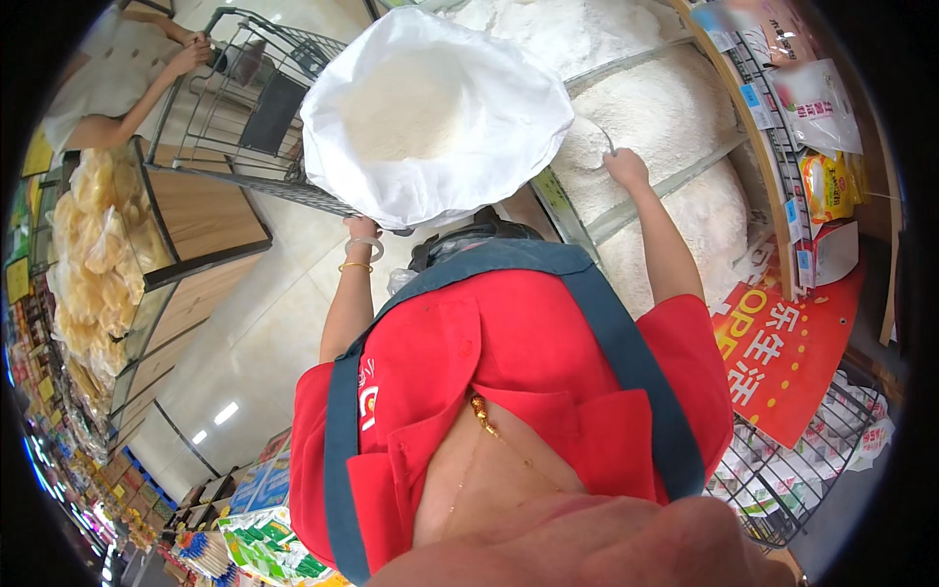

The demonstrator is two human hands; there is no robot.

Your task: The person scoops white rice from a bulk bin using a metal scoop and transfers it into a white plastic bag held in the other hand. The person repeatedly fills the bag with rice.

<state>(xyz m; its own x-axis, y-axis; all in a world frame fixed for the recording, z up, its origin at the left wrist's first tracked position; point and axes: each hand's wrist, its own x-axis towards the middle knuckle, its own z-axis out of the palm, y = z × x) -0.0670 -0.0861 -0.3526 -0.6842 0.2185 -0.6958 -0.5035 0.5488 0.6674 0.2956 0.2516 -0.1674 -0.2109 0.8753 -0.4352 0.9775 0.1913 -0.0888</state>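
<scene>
A large white woven sack [506, 132], wide open at the top, stands before me with pale flour or powder [400, 110] inside. My left hand [361, 226] is at the sack's lower left rim, beside the shopping cart's dark edge. Its fingers are partly hidden, so I cannot tell what they grip. My right hand [627, 169] is closed around the thin handle of a scoop [587, 143], whose pan rests in white flour. That flour [653, 95] is heaped in a bin, and another heap [697, 213] fills the neighbouring compartment.
Flat dividers [675, 180] separate the flour bins. At the left, another person's hands [192, 53] rest on a wire shopping cart [242, 110]. Bagged yellowish food [103, 242] is piled on a wooden stand [198, 205]. A shelf rail [741, 110] and red sign [799, 367] border the right.
</scene>
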